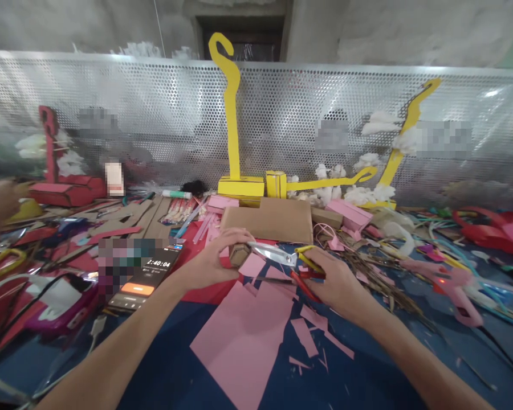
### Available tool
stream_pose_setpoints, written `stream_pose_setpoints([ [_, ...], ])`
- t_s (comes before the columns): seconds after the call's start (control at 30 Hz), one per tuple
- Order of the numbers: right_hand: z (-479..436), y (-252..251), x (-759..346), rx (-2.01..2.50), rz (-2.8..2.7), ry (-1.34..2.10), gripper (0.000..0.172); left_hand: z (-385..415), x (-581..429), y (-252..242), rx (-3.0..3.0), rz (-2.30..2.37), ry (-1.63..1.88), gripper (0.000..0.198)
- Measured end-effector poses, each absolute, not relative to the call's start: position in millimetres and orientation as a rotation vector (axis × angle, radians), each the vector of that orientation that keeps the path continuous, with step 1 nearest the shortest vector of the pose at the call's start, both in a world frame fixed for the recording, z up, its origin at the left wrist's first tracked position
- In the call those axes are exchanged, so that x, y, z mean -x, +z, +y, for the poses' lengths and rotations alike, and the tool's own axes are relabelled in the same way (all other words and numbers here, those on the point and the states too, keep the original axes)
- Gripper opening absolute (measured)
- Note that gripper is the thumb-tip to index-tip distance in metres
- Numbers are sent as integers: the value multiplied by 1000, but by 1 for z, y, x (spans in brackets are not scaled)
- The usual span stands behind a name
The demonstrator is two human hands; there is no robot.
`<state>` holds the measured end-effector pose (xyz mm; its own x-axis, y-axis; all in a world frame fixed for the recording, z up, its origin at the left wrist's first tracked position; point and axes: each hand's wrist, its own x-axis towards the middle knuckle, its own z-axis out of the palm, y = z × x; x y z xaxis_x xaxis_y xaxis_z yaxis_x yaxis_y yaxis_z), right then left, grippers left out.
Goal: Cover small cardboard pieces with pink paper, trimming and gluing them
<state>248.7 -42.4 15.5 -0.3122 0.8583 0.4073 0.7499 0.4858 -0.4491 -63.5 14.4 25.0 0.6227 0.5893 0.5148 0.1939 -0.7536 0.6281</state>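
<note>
My left hand (216,256) is closed around a small cardboard block (238,253) partly wrapped in pink paper, held above the blue table. My right hand (333,279) grips scissors (282,257) with yellow and red handles. Their silver blades point left and touch the block's edge. A large pink paper sheet (243,336) with cut scraps lies just below both hands.
A phone (147,273) showing a timer lies at left by a purple case (64,310). A brown cardboard box (269,219) sits behind my hands. Yellow hook stands (233,142), cotton tufts, a pink glue gun (453,285) and a perforated metal screen surround the table. Someone's blurred hand (0,199) shows far left.
</note>
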Motion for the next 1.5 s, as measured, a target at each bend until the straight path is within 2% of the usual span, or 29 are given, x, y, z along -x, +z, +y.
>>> stream_pose_setpoints([
  [0.17, -41, 15, -252, 1296, -2081, -22, 46, 5, 60, 30, -2330, 783, 984, 58],
  [0.33, -36, 13, -257, 1370, -2043, -230, 37, -1, 57, 34, -2562, 1018, 989, 60],
  [0.53, -34, 13, -258, 1366, -1985, -340, 39, 1, 57, 26, -2620, 929, 856, 60],
  [0.83, -38, 14, -256, 1277, -2050, -597, 36, -4, 36, 23, -2060, 1005, 1217, 27],
  [1.0, -38, 11, -253, 1261, -2117, -637, 37, -8, 23, 21, -1938, 1055, 1243, 21],
  [1.2, -40, 12, -250, 1274, -2130, -626, 35, -6, 24, 19, -1839, 1060, 1263, 25],
  [1.37, -41, 12, -248, 1281, -2149, -584, 33, 6, 38, 23, -1741, 1130, 1457, 25],
  [1.5, -41, 11, -247, 1279, -2148, -583, 32, 7, 45, 28, -1890, 1228, 1373, 32],
])
